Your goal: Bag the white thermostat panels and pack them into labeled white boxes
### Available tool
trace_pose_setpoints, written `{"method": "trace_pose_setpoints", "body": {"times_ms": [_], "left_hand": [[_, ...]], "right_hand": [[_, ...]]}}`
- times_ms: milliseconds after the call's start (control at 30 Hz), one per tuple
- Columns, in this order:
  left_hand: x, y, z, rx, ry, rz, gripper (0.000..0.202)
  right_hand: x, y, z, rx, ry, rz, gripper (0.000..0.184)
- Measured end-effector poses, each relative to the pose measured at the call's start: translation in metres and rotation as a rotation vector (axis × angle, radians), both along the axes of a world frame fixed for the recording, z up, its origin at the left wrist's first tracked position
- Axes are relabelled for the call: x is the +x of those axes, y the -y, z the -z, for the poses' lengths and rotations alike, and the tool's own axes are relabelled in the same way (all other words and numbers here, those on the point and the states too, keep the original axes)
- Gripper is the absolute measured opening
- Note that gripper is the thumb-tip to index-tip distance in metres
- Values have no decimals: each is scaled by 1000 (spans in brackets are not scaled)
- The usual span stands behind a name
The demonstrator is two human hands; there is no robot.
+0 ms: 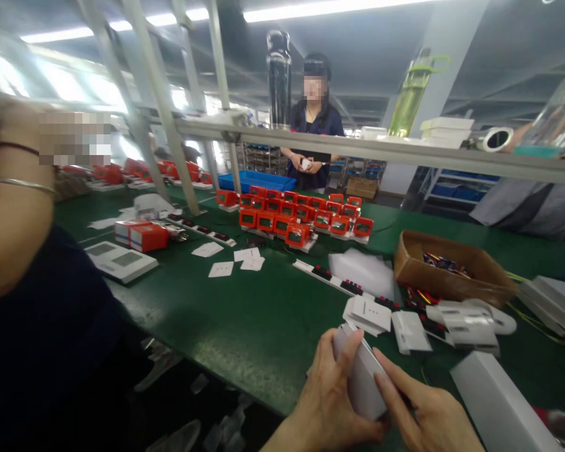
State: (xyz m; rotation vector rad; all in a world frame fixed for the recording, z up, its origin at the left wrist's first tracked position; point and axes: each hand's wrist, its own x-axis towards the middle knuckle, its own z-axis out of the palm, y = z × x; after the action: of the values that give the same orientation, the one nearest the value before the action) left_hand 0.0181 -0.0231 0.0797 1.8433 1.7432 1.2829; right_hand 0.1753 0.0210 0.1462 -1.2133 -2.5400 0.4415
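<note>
A small white box (363, 383) is held between my two hands above the near edge of the green table. My left hand (332, 392) wraps round its left side, thumb along the top edge. My right hand (419, 402) grips its right side, with fingers pressed on the edge. Just beyond the box lies a stack of printed white cards (368, 314), and beside it a small white packet (410, 333). A long white box (503, 402) stands to the right of my right hand.
Rows of orange-framed devices (296, 233) stand mid-table (245, 307). A cardboard box (452, 295) with small wired parts is at right. Power strips (348, 285) cross the table. Overhead, a shelf rail (348, 143) carries bottles. One person (313, 119) stands opposite; another person's arm (14, 207) is at left.
</note>
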Motion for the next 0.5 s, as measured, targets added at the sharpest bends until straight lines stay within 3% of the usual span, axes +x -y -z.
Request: {"method": "trace_pose_setpoints", "body": {"times_ms": [167,500], "left_hand": [[0,3,-18,23,7,4,107],[-1,2,-17,69,8,19,90]], "right_hand": [[-11,10,-9,85,-21,62,43],[-12,22,0,350,10,17,48]]}}
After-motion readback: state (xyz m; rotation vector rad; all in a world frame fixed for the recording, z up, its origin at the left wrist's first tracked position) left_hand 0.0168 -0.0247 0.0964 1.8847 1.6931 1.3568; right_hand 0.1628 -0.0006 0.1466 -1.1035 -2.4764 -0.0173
